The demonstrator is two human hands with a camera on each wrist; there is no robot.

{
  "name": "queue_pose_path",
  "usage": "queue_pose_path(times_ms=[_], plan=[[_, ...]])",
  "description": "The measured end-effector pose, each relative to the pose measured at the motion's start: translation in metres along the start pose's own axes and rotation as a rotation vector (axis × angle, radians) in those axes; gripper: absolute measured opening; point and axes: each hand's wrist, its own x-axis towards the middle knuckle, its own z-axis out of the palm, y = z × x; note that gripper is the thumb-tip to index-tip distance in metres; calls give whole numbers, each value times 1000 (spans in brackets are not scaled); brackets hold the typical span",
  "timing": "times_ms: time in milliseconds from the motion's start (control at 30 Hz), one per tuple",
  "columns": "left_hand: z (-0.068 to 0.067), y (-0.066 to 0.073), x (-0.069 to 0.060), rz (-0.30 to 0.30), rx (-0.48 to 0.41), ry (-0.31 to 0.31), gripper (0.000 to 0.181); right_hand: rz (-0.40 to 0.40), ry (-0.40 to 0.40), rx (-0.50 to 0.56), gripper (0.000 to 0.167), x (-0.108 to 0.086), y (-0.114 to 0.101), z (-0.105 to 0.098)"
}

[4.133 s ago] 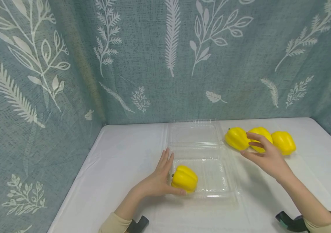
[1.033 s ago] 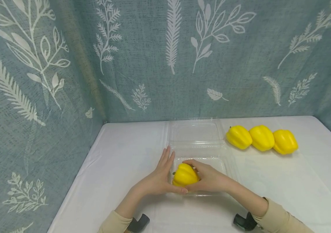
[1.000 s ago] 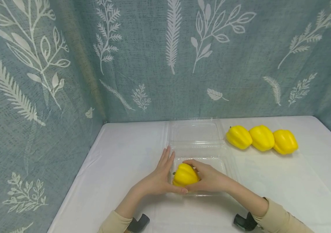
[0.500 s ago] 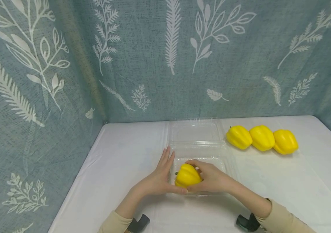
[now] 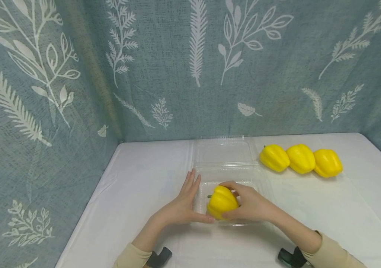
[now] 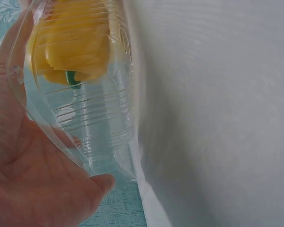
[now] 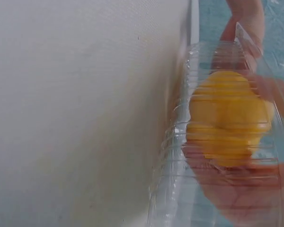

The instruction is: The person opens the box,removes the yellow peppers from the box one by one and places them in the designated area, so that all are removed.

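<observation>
A yellow bell pepper (image 5: 223, 203) with a short green stem is in the front half of a clear plastic clamshell container (image 5: 198, 214). My right hand (image 5: 252, 204) grips it from the right, thumb in front and fingers behind. Along the container's left side and front edge lies my left hand (image 5: 182, 210), fingers straight and thumb stretched forward. In the left wrist view the pepper (image 6: 75, 42) shows through the ribbed wall, stem toward the left hand (image 6: 42, 184). Through the plastic in the right wrist view, the right hand (image 7: 232, 194) is around the pepper (image 7: 227, 118).
Three more yellow bell peppers (image 5: 300, 159) lie in a row at the back right of the white-covered table (image 5: 143, 167). The container's lid (image 5: 224, 152) is folded back flat behind its base. A teal leaf-patterned curtain (image 5: 177, 74) stands behind and at the sides.
My right hand has come from the back-right peppers to the one in the container and grips it. Over the last second both have shifted right. My left hand has stayed put.
</observation>
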Motion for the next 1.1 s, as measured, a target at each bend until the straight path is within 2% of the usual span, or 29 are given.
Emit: queue_pose_path(times_ms=[667,1100], plan=[[-1,0,0,-2,-7,-1,128,-2,75,45,76,-19,3,-22],[0,-2,0,14,-1,7,127,40,141,50,79,-35,0,-42]])
